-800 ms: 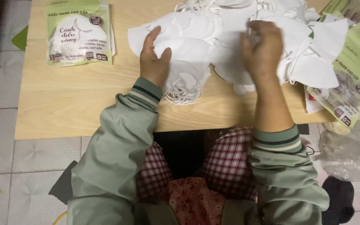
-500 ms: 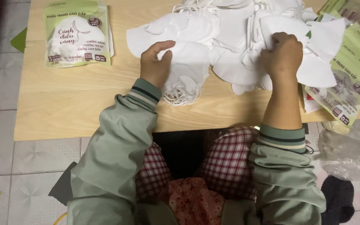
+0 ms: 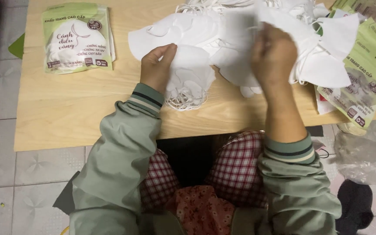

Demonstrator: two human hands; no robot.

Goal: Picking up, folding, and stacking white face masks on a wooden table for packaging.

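A heap of white face masks (image 3: 240,39) with elastic loops covers the far middle of a light wooden table (image 3: 66,117). My left hand (image 3: 156,69) rests on a small stack of white masks (image 3: 192,80) near the table's front edge, fingers gripping its left side. My right hand (image 3: 273,54) is lifted above the heap and is closed on a white mask (image 3: 240,26) that it holds up. Both arms wear grey-green sleeves with striped cuffs.
A green and white packet of masks (image 3: 77,38) lies at the table's far left. More green packets (image 3: 364,74) are stacked at the right edge. A clear plastic bag (image 3: 362,156) and a dark cloth (image 3: 355,206) lie on the tiled floor at right.
My right hand moved from the heap's middle to the right, closed on a mask, and has lifted it. My left hand stayed on the small stack.
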